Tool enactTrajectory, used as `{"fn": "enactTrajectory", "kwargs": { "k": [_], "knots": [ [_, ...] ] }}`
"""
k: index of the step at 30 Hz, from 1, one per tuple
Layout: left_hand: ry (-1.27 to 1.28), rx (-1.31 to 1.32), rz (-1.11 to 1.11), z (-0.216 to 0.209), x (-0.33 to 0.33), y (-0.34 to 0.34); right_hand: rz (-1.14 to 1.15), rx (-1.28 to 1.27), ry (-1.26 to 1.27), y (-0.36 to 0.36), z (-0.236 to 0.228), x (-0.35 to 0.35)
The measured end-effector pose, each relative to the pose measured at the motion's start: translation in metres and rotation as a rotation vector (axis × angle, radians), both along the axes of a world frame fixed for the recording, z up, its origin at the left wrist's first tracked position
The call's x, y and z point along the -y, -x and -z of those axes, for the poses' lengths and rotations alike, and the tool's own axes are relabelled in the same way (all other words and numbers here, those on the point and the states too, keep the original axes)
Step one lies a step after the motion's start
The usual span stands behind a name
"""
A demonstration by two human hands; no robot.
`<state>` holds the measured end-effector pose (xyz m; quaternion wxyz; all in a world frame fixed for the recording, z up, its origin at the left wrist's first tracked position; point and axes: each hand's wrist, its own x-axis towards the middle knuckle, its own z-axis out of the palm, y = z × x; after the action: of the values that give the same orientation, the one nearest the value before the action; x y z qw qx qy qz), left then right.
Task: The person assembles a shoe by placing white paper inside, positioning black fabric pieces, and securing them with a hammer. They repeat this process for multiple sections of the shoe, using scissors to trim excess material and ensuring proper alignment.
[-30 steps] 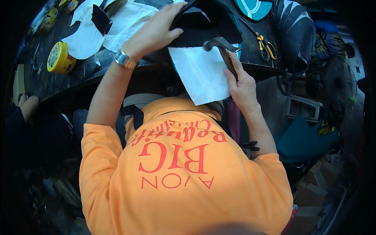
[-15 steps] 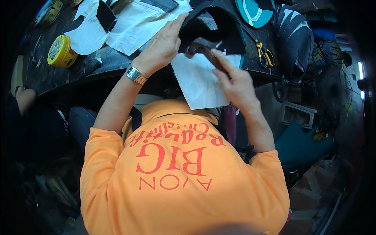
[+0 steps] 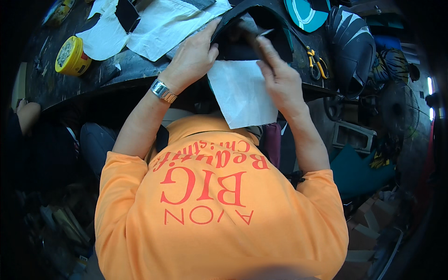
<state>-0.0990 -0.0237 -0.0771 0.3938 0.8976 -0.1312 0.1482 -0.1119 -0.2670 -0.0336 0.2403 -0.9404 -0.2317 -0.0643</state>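
A black curved piece of material (image 3: 280, 29) with a teal edge stands arched on the workbench in front of me. My left hand (image 3: 193, 57) grips its left side, fingers along the raised edge and thumb inside. In my right hand (image 3: 285, 86) is a hammer (image 3: 255, 43), held by the handle. Its head is blurred by motion over the inside of the black piece, so I cannot tell whether it touches. A white fabric-like sheet (image 3: 242, 93) hangs from the piece over the bench's front edge, just left of my right hand.
Yellow-handled pliers or cutters (image 3: 316, 64) lie right of the work. A yellow tub (image 3: 73, 56) stands at left near white cut pieces (image 3: 161, 30). A teal cut piece (image 3: 305, 14) and stacked black pieces (image 3: 351, 51) are at right. Another person's hand (image 3: 28, 114) shows far left.
The hammer has moved up and away from me, deeper over the black piece, and its head is now blurred. My left hand keeps its grip in nearly the same place.
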Motion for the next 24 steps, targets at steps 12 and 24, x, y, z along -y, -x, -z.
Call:
{"fn": "enactTrajectory", "kwargs": {
  "k": [12,24],
  "knots": [
    [0.018,-0.014,-0.038,0.003,0.004,0.003,0.22,0.004,0.133,0.007,0.016,0.027],
    [0.354,-0.394,-0.051,-0.009,-0.024,-0.001,0.32,0.011,-0.561,0.062,0.035,0.087]
  ]
}}
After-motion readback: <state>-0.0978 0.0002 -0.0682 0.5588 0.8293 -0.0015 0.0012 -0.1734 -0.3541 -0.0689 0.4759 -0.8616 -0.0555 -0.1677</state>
